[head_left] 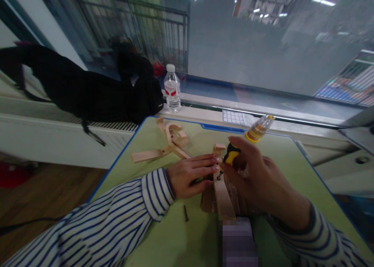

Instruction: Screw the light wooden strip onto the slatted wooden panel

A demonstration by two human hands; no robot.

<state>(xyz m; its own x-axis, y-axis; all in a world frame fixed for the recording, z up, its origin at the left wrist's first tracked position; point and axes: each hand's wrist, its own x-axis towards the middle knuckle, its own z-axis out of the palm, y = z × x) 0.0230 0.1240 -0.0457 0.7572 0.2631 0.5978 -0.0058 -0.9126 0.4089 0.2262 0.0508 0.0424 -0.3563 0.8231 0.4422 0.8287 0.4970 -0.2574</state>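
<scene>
We see the right hand (257, 173), right of the frame's centre, closed around a screwdriver (233, 154) whose clear and yellow handle end points to the upper right. Its lower end sits at the wooden piece (224, 197), just left of that hand and running down to the lower centre. From the other side, the left hand (193, 173) lays its nearly straight fingers on the same piece near its upper end; whether it grips, we cannot tell. Left of the piece's lower part, we find a screw (186, 213) apart on the green table (140, 208). Beyond the left hand, a wooden frame (172, 142) lies left of centre. Farther up, we notice a bottle (172, 90) on the ledge, beside a black bag (102, 93) at upper left.
</scene>
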